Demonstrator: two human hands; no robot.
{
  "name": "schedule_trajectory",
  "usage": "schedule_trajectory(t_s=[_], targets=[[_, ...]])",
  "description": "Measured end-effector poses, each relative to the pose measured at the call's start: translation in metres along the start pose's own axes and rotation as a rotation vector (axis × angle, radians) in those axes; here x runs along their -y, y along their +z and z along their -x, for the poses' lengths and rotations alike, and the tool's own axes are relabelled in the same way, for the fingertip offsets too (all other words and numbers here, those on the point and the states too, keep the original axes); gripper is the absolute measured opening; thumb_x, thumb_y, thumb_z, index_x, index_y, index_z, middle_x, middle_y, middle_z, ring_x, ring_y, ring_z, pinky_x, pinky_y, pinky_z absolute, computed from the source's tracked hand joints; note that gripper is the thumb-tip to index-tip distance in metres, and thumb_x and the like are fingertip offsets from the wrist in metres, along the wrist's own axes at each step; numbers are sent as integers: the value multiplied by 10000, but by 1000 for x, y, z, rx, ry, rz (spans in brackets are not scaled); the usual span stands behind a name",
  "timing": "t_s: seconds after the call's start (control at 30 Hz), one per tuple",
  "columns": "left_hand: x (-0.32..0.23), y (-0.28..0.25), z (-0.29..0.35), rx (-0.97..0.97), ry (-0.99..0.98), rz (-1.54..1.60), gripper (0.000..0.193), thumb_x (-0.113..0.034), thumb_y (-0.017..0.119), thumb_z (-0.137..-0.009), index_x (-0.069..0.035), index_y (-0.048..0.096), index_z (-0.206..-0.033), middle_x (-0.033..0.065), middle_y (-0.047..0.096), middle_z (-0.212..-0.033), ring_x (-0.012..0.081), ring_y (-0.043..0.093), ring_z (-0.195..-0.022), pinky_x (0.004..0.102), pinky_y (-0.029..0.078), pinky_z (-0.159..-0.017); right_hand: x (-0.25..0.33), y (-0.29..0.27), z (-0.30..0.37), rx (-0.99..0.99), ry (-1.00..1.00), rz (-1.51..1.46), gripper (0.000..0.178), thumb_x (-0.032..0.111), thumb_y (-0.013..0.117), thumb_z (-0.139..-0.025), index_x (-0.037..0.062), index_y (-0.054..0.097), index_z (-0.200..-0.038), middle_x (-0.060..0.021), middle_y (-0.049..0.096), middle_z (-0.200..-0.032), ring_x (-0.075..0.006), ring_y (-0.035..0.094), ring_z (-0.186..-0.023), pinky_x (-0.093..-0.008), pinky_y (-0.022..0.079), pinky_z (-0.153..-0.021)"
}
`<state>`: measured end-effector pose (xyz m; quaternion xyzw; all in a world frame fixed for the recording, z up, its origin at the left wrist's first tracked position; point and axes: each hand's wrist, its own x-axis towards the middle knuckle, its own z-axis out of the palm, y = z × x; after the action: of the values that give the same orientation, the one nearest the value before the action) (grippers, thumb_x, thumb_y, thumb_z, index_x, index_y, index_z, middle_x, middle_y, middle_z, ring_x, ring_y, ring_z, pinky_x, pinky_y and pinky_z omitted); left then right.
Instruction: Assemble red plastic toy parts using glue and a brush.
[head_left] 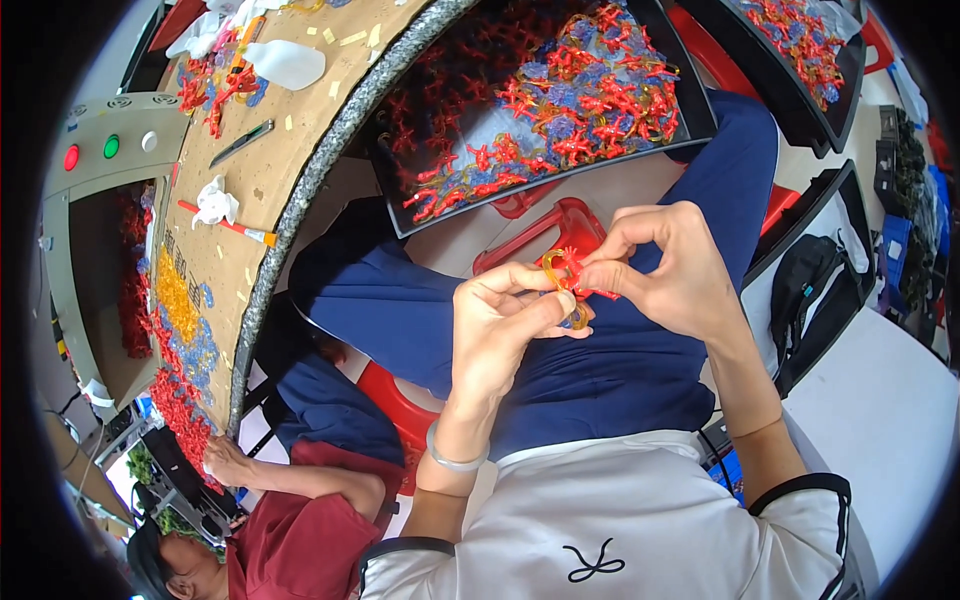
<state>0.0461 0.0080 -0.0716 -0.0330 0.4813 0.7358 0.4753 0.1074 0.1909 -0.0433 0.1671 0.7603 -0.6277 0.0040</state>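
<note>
Above my lap, my left hand [497, 322] is closed, pinching a small toy with a yellow plastic ring [549, 262] and a bluish part below, mostly hidden by the fingers. My right hand [672, 268] is closed too, its thumb and forefinger gripping the red plastic figure [572, 260] of the same toy. Both hands meet at this toy, and the way its parts join is too small to make out. Beyond my hands, a black tray [560, 172] holds many similar red, blue and yellow pieces.
At left stands a table [300, 110] with a rough grey edge, bearing a brush [250, 232], a cutter knife [240, 142], a white bottle [288, 64] and heaps of pieces. A co-worker in a maroon shirt [300, 520] reaches onto it. Another black tray [790, 110] is at far right.
</note>
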Motion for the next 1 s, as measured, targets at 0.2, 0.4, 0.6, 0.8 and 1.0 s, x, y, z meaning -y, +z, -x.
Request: schedule_trajectory(t_s=[0.2, 0.4, 0.6, 0.8, 1.0], targets=[[6, -2, -6, 24, -62, 110, 89, 52, 601, -847, 76, 616, -932, 199, 662, -879, 295, 694, -771, 394, 617, -670, -9, -1, -2, 15, 75, -61, 114, 38, 720, -738, -64, 688, -700, -102, 637, -562, -90, 575, -480, -232, 418, -456], [13, -1, -7, 25, -128, 180, 114, 41, 574, -864, 85, 611, -963, 204, 663, -881, 300, 694, -772, 399, 618, -675, -10, -4, -2, 38, 128, -36, 153, 74, 746, -732, -53, 680, -678, -77, 605, -535, -67, 494, -490, -234, 378, -465], [15, 13, 1, -51, 34, 43, 109, 81, 594, -844, 90, 608, -952, 186, 656, -902, 277, 687, -810, 372, 618, -696, -14, -8, -2, 37, 71, 13, 104, 58, 732, -696, -41, 702, -710, -103, 622, -562, -101, 541, -501, -251, 404, -484], [24, 20, 4, -173, 415, -234, 149, 165, 630, -786, 119, 585, -920, 141, 585, -976, 227, 663, -868, 322, 613, -734, -13, -6, -2, -6, -88, 41, 118, 41, 709, -664, -18, 725, -765, -122, 625, -614, -183, 585, -546, -288, 439, -537], [24, 25, 6, -231, 543, -395, 129, 143, 667, -770, 120, 595, -876, 126, 575, -977, 207, 663, -863, 279, 612, -731, -17, -3, 0, -49, -125, 34, 121, 40, 707, -662, -9, 730, -771, -116, 628, -634, -196, 591, -576, -294, 447, -555]])
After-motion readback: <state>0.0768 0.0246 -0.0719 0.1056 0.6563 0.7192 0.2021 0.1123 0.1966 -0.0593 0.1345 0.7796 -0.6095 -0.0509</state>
